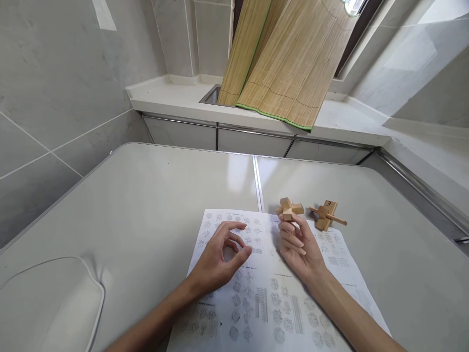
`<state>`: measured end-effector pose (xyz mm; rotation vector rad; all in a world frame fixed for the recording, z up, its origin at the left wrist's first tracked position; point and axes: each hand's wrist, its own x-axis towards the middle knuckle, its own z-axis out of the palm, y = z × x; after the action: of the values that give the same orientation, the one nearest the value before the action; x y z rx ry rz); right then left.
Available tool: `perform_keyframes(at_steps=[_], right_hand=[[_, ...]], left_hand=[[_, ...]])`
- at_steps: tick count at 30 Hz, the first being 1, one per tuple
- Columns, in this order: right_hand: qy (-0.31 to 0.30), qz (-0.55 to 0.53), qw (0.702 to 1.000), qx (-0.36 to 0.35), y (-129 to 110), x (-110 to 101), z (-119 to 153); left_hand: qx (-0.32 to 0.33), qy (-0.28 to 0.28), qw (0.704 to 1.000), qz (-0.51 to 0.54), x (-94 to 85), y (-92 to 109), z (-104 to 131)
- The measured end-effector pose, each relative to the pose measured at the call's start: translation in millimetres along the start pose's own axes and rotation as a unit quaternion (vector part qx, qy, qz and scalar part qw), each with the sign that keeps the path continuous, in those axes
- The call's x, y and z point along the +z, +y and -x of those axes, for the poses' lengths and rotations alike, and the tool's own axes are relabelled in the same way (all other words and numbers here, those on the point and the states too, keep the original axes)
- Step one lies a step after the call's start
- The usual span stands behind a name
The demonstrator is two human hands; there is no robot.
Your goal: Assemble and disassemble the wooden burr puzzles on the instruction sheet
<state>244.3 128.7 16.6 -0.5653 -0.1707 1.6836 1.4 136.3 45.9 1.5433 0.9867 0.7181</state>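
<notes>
My right hand (298, 244) pinches a small wooden burr puzzle (289, 209) of interlocking blocks, held up over the top edge of a printed sheet. My left hand (227, 252) hovers above the left part of that instruction sheet (267, 274), its fingers curved and apart with nothing between them. Rows of small puzzle drawings and text cover the paper. Just right of the right hand lies a second wooden puzzle piece group (326, 215), made of a flat marked block crossed by a thin stick. The fingers partly hide the underside of the held puzzle.
The sheet lies on a pale folding table (146, 205) with a seam down its middle. A white cable (98, 288) curves over the table's left side. Beyond the far edge, a bamboo mat (286, 63) hangs over a white counter (168, 100) beside a sink (211, 94).
</notes>
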Motion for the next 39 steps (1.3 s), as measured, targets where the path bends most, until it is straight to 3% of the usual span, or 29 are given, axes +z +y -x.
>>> perform_keyframes(at_steps=[4,17,27,39], right_hand=[[0.053,-0.038,0.996,-0.059,-8,-5,-1],[0.028,-0.098,0.994,-0.037,-15,-15,0],[-0.025,0.065,0.997,0.035,12,11,6],[-0.037,0.083,0.994,0.053,23,14,-1]], left_hand=[[0.006,-0.004,1.0,-0.008,-0.7,0,0],[0.035,-0.012,0.999,-0.025,-0.2,-7,1],[0.028,0.0,0.998,-0.065,0.3,-5,-2],[0.014,-0.023,0.993,-0.111,-2.0,4,-1]])
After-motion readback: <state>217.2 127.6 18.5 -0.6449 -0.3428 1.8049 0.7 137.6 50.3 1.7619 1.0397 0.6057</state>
